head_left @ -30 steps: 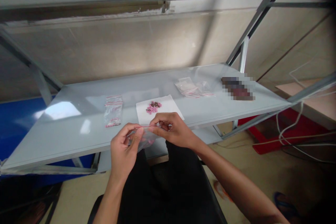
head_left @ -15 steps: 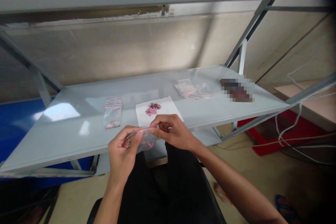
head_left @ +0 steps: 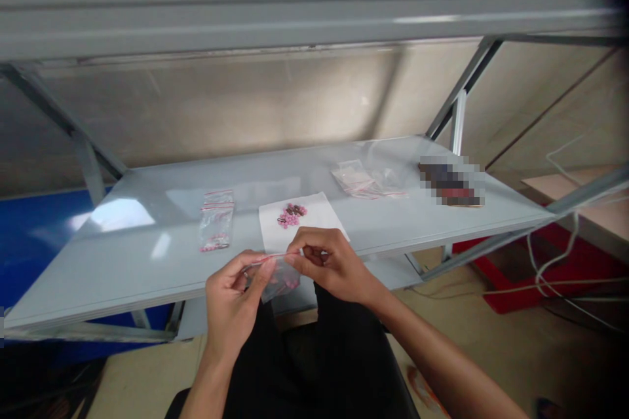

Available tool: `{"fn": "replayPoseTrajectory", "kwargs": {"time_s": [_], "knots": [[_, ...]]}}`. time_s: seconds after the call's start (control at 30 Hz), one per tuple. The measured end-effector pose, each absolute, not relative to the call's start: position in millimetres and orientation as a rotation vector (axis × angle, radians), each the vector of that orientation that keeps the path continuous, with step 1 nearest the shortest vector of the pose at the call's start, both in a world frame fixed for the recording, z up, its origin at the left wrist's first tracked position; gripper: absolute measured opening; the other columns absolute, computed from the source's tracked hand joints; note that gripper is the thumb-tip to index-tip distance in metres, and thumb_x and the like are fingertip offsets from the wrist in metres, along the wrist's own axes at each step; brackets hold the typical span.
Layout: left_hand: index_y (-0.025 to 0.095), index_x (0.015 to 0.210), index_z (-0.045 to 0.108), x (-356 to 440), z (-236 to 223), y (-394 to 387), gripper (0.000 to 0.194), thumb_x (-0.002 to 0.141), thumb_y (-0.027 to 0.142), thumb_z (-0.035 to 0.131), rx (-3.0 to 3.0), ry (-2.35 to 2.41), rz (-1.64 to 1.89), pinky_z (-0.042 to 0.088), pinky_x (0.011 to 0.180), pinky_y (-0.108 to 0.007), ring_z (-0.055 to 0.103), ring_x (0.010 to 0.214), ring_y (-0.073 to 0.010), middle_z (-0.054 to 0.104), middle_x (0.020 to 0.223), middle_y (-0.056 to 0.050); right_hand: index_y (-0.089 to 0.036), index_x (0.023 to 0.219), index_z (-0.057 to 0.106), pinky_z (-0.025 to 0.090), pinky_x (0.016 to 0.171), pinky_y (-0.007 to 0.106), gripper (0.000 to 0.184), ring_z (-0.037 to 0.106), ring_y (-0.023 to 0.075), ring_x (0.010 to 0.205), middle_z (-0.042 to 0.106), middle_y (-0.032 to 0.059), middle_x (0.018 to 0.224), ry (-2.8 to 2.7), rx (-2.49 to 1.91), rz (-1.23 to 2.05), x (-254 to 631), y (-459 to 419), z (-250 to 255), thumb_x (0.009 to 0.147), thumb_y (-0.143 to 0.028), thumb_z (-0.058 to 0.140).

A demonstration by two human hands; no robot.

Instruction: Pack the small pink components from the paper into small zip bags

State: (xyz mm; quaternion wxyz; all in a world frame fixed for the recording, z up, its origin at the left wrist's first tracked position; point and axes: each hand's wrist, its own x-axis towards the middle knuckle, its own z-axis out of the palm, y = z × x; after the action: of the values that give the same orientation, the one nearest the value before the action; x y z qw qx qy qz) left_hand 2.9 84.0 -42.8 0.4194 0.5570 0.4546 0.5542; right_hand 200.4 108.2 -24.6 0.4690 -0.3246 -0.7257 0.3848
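Observation:
My left hand [head_left: 233, 301] and my right hand [head_left: 330, 263] both pinch the red-striped top edge of a small clear zip bag [head_left: 278, 278]. The bag hangs between them just off the front edge of the grey shelf [head_left: 147, 255] and has pink beads at its bottom. Just beyond my right hand lies a white paper sheet [head_left: 314, 222] with a small heap of pink and dark beads [head_left: 291, 214] on it.
Two filled zip bags [head_left: 216, 226] lie to the left of the paper. A loose pile of clear bags [head_left: 368, 180] sits at the back right, beside a blurred dark object [head_left: 452, 182]. Slanted metal struts frame the shelf. White cables [head_left: 555, 268] and a red item lie on the floor at right.
The view has tilted up a little, so the shelf and hands sit lower in frame. Both hands keep their pinch on the bag's top edge, with fingers shifting slightly along it.

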Motion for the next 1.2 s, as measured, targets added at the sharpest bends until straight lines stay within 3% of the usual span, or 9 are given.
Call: {"fn": "replayPoseTrajectory", "kwargs": {"time_s": [0.57, 0.9, 1.2], "knots": [[0.016, 0.086, 0.073, 0.7, -31.2, 79.1, 0.021, 0.082, 0.035, 0.08, 1.311, 1.177, 1.31, 0.057, 0.064, -0.025, 0.067, 0.065, -0.0157, 0.072, 0.077, -0.003, -0.018, 0.084, 0.072, 0.032, 0.053, 0.025, 0.02, 0.041, 0.0086, 0.056, 0.061, -0.0011, 0.071, -1.817, -0.882, 0.917, 200.3, 100.9, -20.9, 0.096, -0.032, 0.066], [0.017, 0.084, 0.076, 2.4, -35.9, 78.6, 0.01, 0.083, 0.026, 0.081, 1.299, 1.026, 1.308, 0.054, 0.064, -0.022, 0.066, 0.067, -0.0126, 0.07, 0.077, -0.001, -0.019, 0.082, 0.066, 0.033, 0.052, 0.024, 0.014, 0.04, 0.0093, 0.058, 0.054, -0.003, 0.069, -1.839, -0.804, 0.91, 198.6, 96.1, -19.0, 0.095, -0.024, 0.063], [0.018, 0.083, 0.076, 4.0, -30.6, 76.9, 0.01, 0.084, 0.027, 0.08, 1.354, 1.016, 1.276, 0.055, 0.063, -0.023, 0.065, 0.068, -0.0139, 0.07, 0.076, -0.002, -0.019, 0.092, 0.068, 0.037, 0.059, 0.025, 0.014, 0.046, 0.0098, 0.062, 0.06, -0.0006, 0.078, -1.961, -0.751, 0.857, 201.9, 96.3, -17.4, 0.099, -0.026, 0.058]]}}
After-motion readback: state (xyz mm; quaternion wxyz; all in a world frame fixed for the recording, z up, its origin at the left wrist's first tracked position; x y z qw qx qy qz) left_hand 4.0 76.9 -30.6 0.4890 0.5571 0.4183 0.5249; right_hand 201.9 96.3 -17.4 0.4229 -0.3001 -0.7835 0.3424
